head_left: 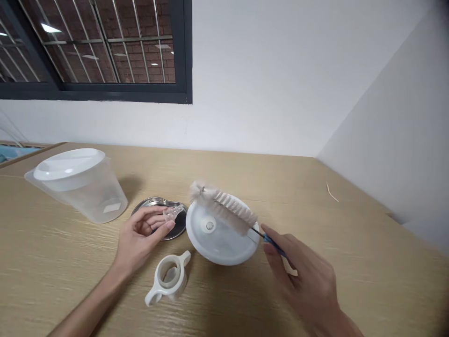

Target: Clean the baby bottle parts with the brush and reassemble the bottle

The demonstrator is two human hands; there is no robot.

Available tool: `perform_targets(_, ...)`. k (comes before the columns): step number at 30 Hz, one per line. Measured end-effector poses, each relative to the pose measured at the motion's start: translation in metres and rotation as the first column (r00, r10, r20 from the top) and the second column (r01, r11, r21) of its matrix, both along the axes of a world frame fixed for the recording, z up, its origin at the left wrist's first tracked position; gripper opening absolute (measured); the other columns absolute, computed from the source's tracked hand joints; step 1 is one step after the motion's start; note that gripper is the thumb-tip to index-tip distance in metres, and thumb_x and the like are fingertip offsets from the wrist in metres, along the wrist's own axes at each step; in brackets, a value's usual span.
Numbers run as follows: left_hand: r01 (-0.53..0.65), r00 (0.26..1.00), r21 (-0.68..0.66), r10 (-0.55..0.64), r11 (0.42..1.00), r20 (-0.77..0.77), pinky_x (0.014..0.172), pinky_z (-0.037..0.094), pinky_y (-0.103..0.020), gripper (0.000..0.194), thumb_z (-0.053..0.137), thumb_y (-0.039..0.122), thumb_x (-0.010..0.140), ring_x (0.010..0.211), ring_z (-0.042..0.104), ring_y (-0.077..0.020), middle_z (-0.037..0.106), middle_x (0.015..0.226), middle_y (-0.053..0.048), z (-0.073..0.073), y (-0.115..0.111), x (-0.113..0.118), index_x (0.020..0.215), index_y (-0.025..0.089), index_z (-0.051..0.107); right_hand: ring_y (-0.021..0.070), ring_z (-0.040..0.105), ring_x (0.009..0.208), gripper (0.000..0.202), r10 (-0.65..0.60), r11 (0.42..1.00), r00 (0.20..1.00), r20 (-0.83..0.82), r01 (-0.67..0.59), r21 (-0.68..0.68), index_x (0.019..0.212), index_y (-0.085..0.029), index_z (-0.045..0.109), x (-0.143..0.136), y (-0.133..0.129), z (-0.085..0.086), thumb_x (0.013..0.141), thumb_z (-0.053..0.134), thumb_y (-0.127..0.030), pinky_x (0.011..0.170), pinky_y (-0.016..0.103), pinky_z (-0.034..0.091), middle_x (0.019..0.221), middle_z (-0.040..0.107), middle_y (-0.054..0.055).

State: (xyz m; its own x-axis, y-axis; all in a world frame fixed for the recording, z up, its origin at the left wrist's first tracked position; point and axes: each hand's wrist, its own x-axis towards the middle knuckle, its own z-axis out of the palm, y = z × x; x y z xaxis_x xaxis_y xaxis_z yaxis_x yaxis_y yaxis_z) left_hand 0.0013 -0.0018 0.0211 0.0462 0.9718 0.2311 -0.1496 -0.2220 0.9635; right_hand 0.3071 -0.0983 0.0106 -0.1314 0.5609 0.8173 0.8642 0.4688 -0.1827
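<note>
My left hand (140, 238) pinches a small clear tapered connector (172, 213) between thumb and fingers, over a shiny metal kidney dish (180, 224). In my right hand (304, 267) is the blue handle of a bottle brush (224, 208) with pale bristles. The brush points up and to the left. Below its bristles lies a round white plastic vessel or lid (224, 250) with a small round fitting at its middle; whether the bristles touch it I cannot tell. Near my left wrist a white ring with two side handles (170, 279) rests on the wooden table (368, 281).
A translucent lidded pitcher (87, 192) stands at the left, behind the kidney dish. On the right side of the table lies a thin pale strip (331, 192). A white wall (252, 93) and a barred window (115, 47) rise behind the table.
</note>
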Motion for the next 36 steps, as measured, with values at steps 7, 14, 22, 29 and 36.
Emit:
perform_targets(7, 0.048, 0.999, -0.112, -0.047, 0.992, 0.015, 0.078, 0.065, -0.021, 0.031, 0.089, 0.031, 0.071, 0.081, 0.080, -0.0206, 0.081, 0.080, -0.005, 0.008, 0.000, -0.003, 0.087, 0.016, 0.066, 0.0090, 0.062, 0.069, 0.035, -0.066, 0.996, 0.991, 0.112, 0.058, 0.072, 0.125, -0.016, 0.066, 0.001, 0.008, -0.004, 0.091, 0.069, -0.010, 0.066, 0.023, 0.046, 0.085, 0.071, 0.001)
perform_targets(14, 0.068, 0.998, -0.172, -0.070, 0.983, -0.004, 0.075, 0.066, -0.024, 0.034, 0.089, 0.034, 0.072, 0.079, 0.080, -0.0211, 0.080, 0.079, -0.004, 0.008, 0.002, -0.005, 0.088, 0.016, 0.066, 0.0118, 0.067, 0.075, 0.038, -0.078, 0.996, 0.997, 0.022, 0.077, 0.051, 0.126, -0.017, 0.065, 0.003, 0.005, -0.001, 0.090, 0.068, -0.007, 0.070, 0.024, 0.051, 0.091, 0.072, 0.004)
perform_targets(22, 0.127, 0.990, -0.141, -0.134, 0.982, -0.040, 0.075, 0.064, -0.020, 0.029, 0.087, 0.034, 0.075, 0.076, 0.080, -0.0191, 0.080, 0.075, -0.004, 0.007, -0.001, -0.005, 0.086, 0.017, 0.066, 0.0140, 0.069, 0.084, 0.038, -0.051, 0.998, 0.992, 0.119, 0.045, 0.051, 0.126, -0.018, 0.063, 0.002, 0.006, -0.003, 0.090, 0.068, -0.006, 0.079, 0.026, 0.054, 0.098, 0.073, 0.005)
perform_targets(29, 0.142, 0.989, -0.145, -0.147, 0.979, -0.022, 0.080, 0.065, -0.023, 0.032, 0.086, 0.036, 0.076, 0.083, 0.080, -0.0216, 0.082, 0.088, -0.008, 0.006, 0.001, -0.006, 0.092, 0.017, 0.066, 0.0097, 0.062, 0.056, 0.015, -0.184, 0.982, 0.982, 0.042, 0.186, -0.042, 0.112, -0.019, 0.063, 0.006, 0.003, 0.001, 0.101, 0.056, -0.027, 0.055, 0.022, 0.048, 0.073, 0.068, -0.001)
perform_targets(36, 0.077, 0.996, -0.182, -0.084, 0.980, -0.032, 0.082, 0.066, -0.027, 0.038, 0.089, 0.034, 0.071, 0.085, 0.080, -0.0234, 0.082, 0.090, -0.010, 0.007, 0.003, -0.004, 0.096, 0.015, 0.069, 0.0116, 0.061, 0.056, 0.024, -0.254, 0.952, 0.967, -0.033, 0.243, -0.187, 0.107, -0.022, 0.065, 0.005, 0.002, 0.009, 0.103, 0.048, -0.038, 0.049, 0.023, 0.046, 0.076, 0.068, 0.000)
